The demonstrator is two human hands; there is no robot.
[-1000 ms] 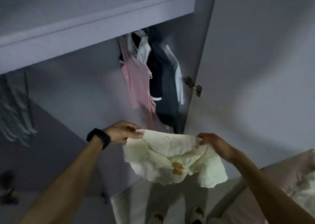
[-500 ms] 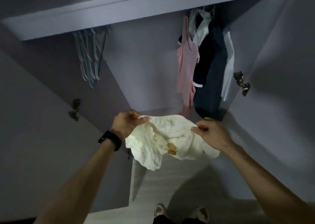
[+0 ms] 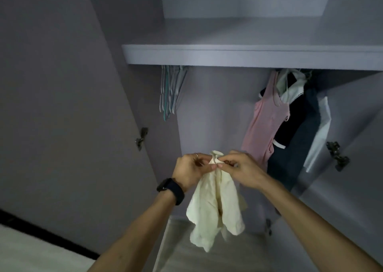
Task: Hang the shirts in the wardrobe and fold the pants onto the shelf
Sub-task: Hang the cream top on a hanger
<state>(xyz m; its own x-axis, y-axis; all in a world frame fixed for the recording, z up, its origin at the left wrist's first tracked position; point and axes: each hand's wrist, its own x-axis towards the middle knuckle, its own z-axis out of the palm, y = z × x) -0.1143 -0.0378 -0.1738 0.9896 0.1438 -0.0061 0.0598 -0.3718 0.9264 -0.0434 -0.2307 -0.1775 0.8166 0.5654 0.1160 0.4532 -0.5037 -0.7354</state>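
Chest-high before the open wardrobe (image 3: 217,106), both hands meet on the top edge of a cream garment (image 3: 215,209) — shirt or short pants, cannot tell for sure. It hangs doubled, two layers dropping free below the hands, touching nothing else.

Step in hand, as I judge it: bringing the two top corners together for a lengthwise fold. To do it well:
- line the corners up edge to edge before letting either go
- let the hanging weight pull the creases out; a light shake should help
- pass both corners into one pinch so the other hand is free
- if pants, fold once more and lay flat on the shelf (image 3: 248,57) above; if a shirt, go for the empty hangers (image 3: 170,91) at upper left

Fingers: left hand (image 3: 190,171), with the watch (image 3: 171,191), pinches the bunched top edge between thumb and forefinger, other fingers curled in. Right hand (image 3: 242,171) pinches the same edge just beside it, fingers (image 3: 232,159) curled tight, no gap showing. Thumbs look touching or nearly so.

Pink top (image 3: 263,130) and dark clothes (image 3: 290,126) hang at the right — well apart from the cream garment.
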